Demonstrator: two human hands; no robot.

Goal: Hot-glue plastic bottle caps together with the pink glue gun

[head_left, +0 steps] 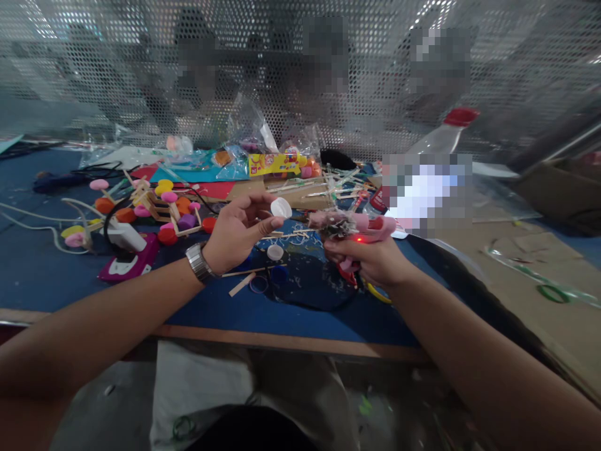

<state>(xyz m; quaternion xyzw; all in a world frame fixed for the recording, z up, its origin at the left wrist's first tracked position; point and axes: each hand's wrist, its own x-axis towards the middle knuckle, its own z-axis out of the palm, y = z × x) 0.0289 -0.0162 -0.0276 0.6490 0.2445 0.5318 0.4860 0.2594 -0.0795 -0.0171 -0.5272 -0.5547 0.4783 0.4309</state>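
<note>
Between thumb and fingers, my left hand (237, 233) pinches a white bottle cap (281, 208), its hollow side facing right. My right hand (370, 258) is wrapped round a pink hot glue gun (373, 227) with a small red light lit on its side. The glue gun's nozzle (300, 219) points left and sits close beside the cap; whether they touch I cannot tell. Below, on the blue table, lie another white cap (275, 252) and a blue cap (280, 274). A short wooden stick (241, 284) rests near them.
Left of my hands stand a purple power strip (129, 258) with a white plug (123, 238) and a stick model with coloured pieces (164, 210). Behind are a yellow package (275, 164) and loose sticks. A red-capped bottle (441, 139) leans at right, by cardboard (539, 275).
</note>
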